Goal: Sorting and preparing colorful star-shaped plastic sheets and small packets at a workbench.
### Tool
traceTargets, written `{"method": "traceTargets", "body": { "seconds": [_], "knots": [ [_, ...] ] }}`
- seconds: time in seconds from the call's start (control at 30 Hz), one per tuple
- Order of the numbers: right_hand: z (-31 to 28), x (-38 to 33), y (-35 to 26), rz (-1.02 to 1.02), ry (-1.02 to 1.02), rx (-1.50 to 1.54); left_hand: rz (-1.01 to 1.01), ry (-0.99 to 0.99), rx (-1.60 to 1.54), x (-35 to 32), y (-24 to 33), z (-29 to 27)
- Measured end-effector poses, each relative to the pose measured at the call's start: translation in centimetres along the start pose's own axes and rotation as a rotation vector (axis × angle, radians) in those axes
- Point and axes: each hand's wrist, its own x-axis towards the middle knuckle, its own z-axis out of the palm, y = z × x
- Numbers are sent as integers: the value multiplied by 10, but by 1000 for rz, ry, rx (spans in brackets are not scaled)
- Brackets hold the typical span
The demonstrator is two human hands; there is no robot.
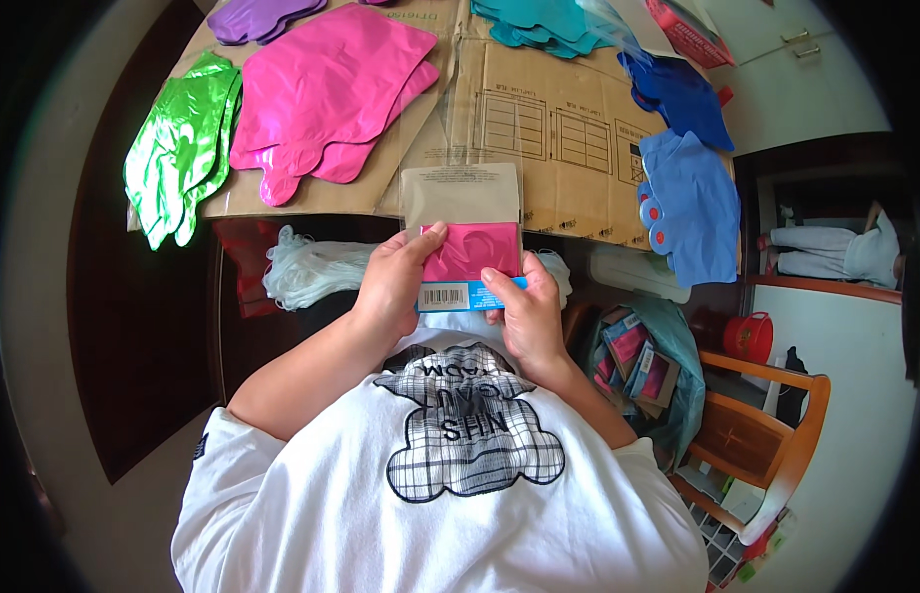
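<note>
A flat clear packet (470, 252) with a folded pink sheet inside is held upright in front of my chest, at the near edge of the cardboard. Its upper part shows a plain beige backing with small print, and a blue strip with a barcode runs along the bottom. My left hand (389, 280) grips its left side, thumb over the pink part. At the lower right corner, my right hand (526, 314) pinches the packet with its thumb on the front. Fingers behind the packet are mostly hidden.
On the cardboard (480, 119) lie flat shiny foil balloons: pink (332, 84), green (183, 148), purple (257, 18), teal (544, 28), dark blue (677, 99) and light blue (692, 198). White strands (317, 269) hang below. A bag (677, 331) of similar packets sits by a wooden chair (742, 420).
</note>
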Motion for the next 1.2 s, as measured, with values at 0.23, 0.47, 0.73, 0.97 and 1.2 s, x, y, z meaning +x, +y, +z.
{"method": "traceTargets", "body": {
  "seconds": [0.23, 0.47, 0.73, 0.97, 1.2],
  "knots": [
    [0, 0, -1, 46, 7, 63, -14, -32, -8, -3, 4, 0],
    [-5, -2, 0, 90, 6, 108, 390, 24, 547, -6, 13, -34],
    [-10, 1, 1, 88, -13, 147, 1451, -73, 1792, -16, 57, -16],
    [-11, 4, -2, 72, -8, 162, 1371, -266, 2031, -1, 58, -15],
    [-8, 3, -2, 68, 30, 143, 1369, -253, 1753, 5, 64, -11]
  ]
}}
